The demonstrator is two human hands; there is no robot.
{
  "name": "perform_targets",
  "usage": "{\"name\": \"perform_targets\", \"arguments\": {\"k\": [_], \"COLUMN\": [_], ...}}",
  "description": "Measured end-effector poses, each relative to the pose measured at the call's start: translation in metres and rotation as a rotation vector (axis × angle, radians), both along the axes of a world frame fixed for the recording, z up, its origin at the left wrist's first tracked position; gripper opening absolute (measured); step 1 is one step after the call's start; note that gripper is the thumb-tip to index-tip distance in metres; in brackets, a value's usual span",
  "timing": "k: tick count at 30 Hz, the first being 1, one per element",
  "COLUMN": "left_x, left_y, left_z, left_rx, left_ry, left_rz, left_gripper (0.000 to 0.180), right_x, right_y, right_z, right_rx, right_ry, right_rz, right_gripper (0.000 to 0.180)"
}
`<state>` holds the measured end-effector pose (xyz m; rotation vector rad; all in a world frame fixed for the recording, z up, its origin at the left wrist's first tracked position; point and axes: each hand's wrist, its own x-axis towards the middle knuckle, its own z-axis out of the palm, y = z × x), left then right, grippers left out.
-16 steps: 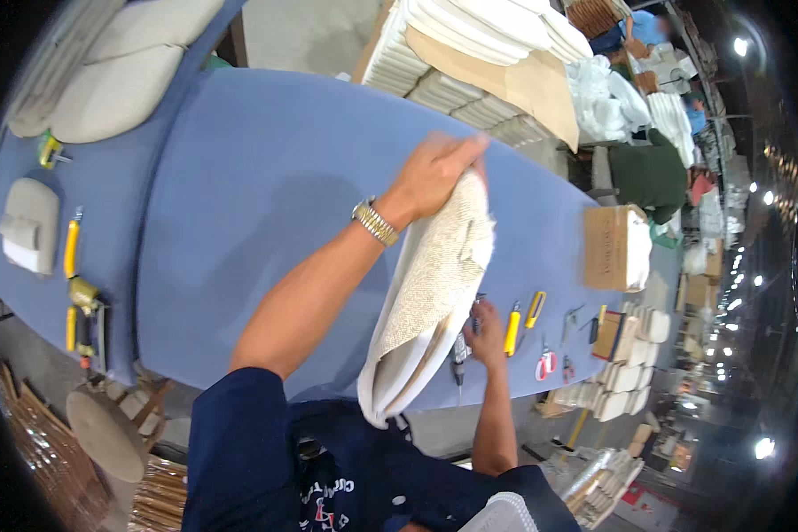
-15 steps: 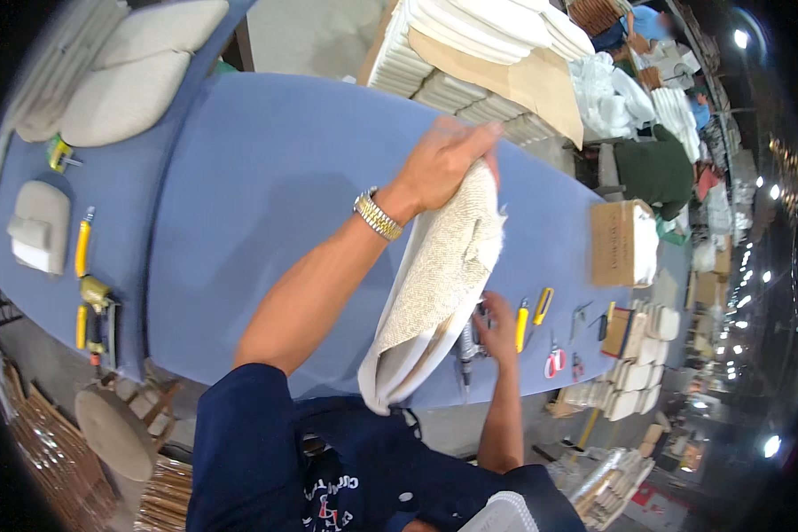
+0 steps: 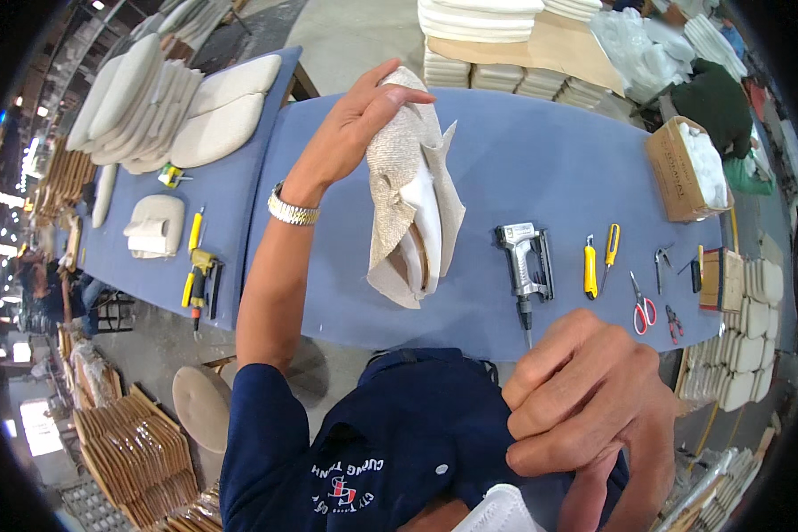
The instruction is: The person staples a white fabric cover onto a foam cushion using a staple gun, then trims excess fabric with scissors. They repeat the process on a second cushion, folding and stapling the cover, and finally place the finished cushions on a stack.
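Observation:
My left hand point(image 3: 353, 124) grips the top of a seat pad wrapped in beige woven fabric point(image 3: 412, 191), holding it on edge over the blue table point(image 3: 523, 151). White foam and a wooden board show inside the loose fabric at its lower end. My right hand point(image 3: 585, 399) is raised close to the camera with its fingers curled and nothing in it, in front of my dark blue shirt. A grey pneumatic staple gun point(image 3: 525, 264) lies on the table just right of the pad.
Yellow utility knives point(image 3: 598, 257), red-handled scissors point(image 3: 643, 306) and pliers lie to the right, near a cardboard box point(image 3: 683, 168). Finished cushions point(image 3: 164, 102) are stacked at far left, with another stapler point(image 3: 199, 275). Foam and board stacks point(image 3: 505, 35) stand beyond the table.
My left hand has lifted the fabric-covered pad and swung it upright toward the table's far side. My right hand has left the table edge and come up near the camera.

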<state>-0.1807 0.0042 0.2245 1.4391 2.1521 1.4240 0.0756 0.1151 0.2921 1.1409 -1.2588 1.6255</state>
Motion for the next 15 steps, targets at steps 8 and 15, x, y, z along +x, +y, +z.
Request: {"name": "perform_targets", "arguments": {"k": [8, 15], "left_x": [0.123, 0.209], "left_y": [-0.035, -0.016], "left_z": [-0.005, -0.046], "left_rx": [0.162, 0.295], "left_ry": [-0.033, 0.068], "left_rz": [0.418, 0.691], "left_gripper": [0.071, 0.061], "right_x": [0.077, 0.099], "right_y": [0.029, 0.019], "right_z": [0.003, 0.007], "right_rx": [0.054, 0.002], "right_ry": [-0.123, -0.168], "right_rz": [0.367, 0.734], "right_gripper": [0.021, 0.019]}}
